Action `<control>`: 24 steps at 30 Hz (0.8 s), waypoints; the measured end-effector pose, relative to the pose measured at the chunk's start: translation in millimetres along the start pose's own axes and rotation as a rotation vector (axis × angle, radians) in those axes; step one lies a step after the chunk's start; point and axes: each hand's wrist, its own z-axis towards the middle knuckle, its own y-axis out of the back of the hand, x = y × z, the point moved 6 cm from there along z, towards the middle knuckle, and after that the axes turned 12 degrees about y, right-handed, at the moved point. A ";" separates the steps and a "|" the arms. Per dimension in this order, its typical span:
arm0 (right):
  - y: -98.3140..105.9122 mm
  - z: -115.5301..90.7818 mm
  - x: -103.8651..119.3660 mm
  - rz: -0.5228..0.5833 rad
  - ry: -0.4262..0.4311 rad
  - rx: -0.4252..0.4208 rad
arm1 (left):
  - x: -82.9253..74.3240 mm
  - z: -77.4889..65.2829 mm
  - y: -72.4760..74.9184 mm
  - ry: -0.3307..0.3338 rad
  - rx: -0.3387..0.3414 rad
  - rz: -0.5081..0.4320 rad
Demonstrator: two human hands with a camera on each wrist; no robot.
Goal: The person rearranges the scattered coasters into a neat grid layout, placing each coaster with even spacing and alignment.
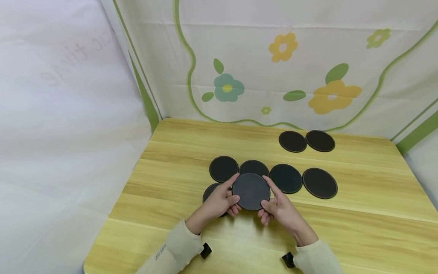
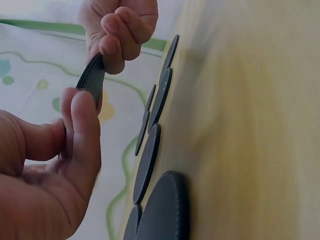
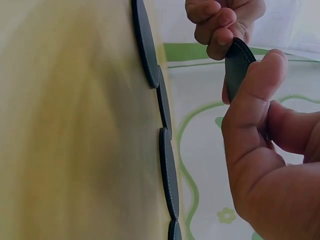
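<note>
A round black coaster (image 1: 251, 191) with a stitched rim is held up above the table between both hands. My left hand (image 1: 219, 200) pinches its left edge, thumb on the near face. On the opposite edge my right hand (image 1: 278, 208) grips it the same way. In both wrist views the held coaster (image 2: 93, 77) shows nearly edge-on, raised off the wood. Behind it a row of similar coasters lies flat, among them one at the left (image 1: 224, 169) and one at the right (image 1: 319, 183). Another coaster (image 1: 209, 190) is partly covered by my left hand.
Two more coasters (image 1: 292, 141) lie side by side near the back edge of the wooden table (image 1: 164, 167). A white cloth with printed flowers (image 1: 229, 88) hangs behind the table, and a white sheet (image 1: 61, 152) hangs at the left.
</note>
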 end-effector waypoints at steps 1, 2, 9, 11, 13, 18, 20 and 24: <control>-0.4 -2.4 -0.7 0.002 -0.002 -0.001 | 1.5 -0.5 -1.7 0.003 0.006 0.003; -0.8 -4.7 -1.5 0.006 -0.006 -0.001 | 2.8 -1.1 -3.4 0.005 0.015 0.005; -2.9 -19.2 -6.0 0.048 -0.016 0.003 | 11.0 -5.0 -14.3 0.017 0.089 -0.008; -3.3 -22.2 -6.9 0.061 -0.018 0.011 | 13.4 -5.5 -16.9 0.024 0.108 -0.017; -3.5 -24.5 -8.0 0.082 -0.024 0.020 | 15.3 -5.6 -19.5 0.026 0.128 -0.028; -2.5 -28.8 -10.5 0.130 -0.047 0.036 | 19.1 -5.8 -25.4 0.032 0.169 -0.061; -2.2 -30.9 -11.3 0.143 -0.058 0.039 | 20.8 -5.9 -27.5 0.040 0.185 -0.081; -2.1 -34.9 -13.4 0.156 -0.076 0.040 | 23.9 -6.0 -31.6 0.058 0.218 -0.141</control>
